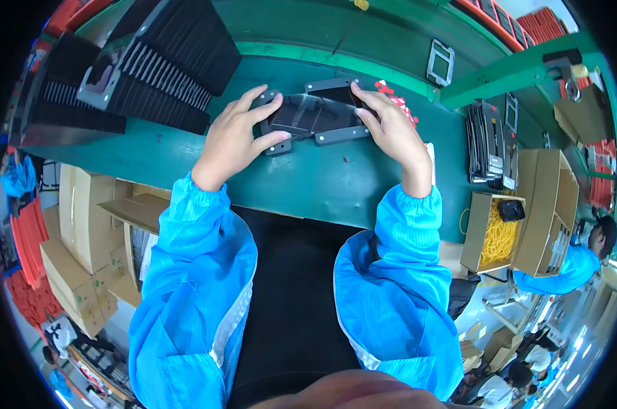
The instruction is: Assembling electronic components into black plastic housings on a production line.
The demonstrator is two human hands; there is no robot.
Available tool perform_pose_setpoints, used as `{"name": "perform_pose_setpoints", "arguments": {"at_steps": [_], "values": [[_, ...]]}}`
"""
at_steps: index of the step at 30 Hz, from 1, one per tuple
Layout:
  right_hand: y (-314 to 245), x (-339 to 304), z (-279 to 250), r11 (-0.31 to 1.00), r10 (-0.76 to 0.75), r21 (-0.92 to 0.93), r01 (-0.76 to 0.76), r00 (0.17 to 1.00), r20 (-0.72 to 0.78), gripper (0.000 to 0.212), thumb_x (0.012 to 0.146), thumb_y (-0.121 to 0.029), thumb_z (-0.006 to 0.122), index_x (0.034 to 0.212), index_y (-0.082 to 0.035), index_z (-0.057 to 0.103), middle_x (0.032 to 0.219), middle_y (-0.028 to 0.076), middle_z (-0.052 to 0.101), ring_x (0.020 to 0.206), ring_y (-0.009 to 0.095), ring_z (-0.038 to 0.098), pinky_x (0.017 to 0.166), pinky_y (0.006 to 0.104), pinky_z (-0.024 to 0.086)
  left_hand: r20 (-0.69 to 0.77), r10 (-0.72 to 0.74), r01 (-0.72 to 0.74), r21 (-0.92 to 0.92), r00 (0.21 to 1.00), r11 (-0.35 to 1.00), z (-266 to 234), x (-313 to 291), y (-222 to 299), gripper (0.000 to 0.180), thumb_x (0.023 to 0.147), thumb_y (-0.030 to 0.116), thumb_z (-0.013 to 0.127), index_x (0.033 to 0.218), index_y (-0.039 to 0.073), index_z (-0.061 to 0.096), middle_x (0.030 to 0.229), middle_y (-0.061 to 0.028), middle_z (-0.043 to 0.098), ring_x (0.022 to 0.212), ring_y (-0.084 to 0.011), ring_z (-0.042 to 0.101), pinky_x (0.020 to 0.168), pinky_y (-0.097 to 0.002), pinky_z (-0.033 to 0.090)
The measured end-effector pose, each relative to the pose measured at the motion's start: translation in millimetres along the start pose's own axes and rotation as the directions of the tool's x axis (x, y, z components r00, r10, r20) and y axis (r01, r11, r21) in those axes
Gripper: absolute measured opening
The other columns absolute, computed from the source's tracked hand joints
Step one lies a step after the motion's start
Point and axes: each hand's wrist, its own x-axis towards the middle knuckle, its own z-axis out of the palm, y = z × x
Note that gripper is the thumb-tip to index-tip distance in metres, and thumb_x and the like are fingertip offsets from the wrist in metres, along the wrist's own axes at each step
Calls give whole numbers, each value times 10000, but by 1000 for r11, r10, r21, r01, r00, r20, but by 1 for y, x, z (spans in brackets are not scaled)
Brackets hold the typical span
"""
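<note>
A glossy dark panel lies on the green bench top, with black bracket-like pieces along its edges, dotted with small light studs. My left hand grips its left end, thumb at the near corner and fingers at the far one. At the opposite end my right hand holds on, index finger on the far bracket and thumb by the near one. Whether panel and brackets are one piece, I cannot tell. Both forearms wear blue sleeves.
Tall stacks of black trays stand at the left. Red-and-white bits lie beyond my right hand. Black flat frames lean at the right, near a box of yellow cord. Cardboard boxes sit lower left. A person in blue is at far right.
</note>
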Motion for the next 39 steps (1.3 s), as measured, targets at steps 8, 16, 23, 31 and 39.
{"name": "perform_pose_setpoints", "arguments": {"at_steps": [8,16,23,31,39], "values": [[-28,13,-10,951,132,-292,-101,987,88,453,985,-164,604,1427,-80,553,1201,222,678,1080,391,647,968,418,486,18,-12,10,115,1000,993,0,1,-9,673,782,389,823,1383,161,624,1518,-142,476,1234,-383,570,1039,-426,465],[-9,86,-52,960,180,-242,-142,973,142,528,968,-321,666,1392,-21,571,1077,209,730,867,259,713,746,368,548,55,96,-94,-45,994,995,-12,-11,-14,825,682,453,878,1402,156,607,1480,-180,490,1192,-385,584,1024,-442,475],[-97,146,-12,667,42,732,143,973,-228,406,1072,-363,505,1085,17,646,895,113,632,764,199,666,644,307,541,7,144,-143,-79,990,987,5,-3,-23,874,649,461,887,1409,141,600,1340,-213,547,1182,-390,582,1021,-433,475],[-92,28,35,701,70,713,-10,996,-55,455,1113,-319,376,759,-41,442,766,58,511,637,135,560,625,318,555,54,55,-38,-282,997,959,12,31,-50,744,740,435,848,1373,111,631,1210,-214,593,1115,-348,603,987,-394,476],[-82,-11,112,723,-22,626,294,914,-405,473,1113,-296,321,770,0,455,764,91,507,656,159,541,655,330,509,-1,50,-48,-264,999,963,12,21,-51,702,762,456,828,1351,117,652,1188,-200,598,1096,-347,606,977,-395,480]]}}
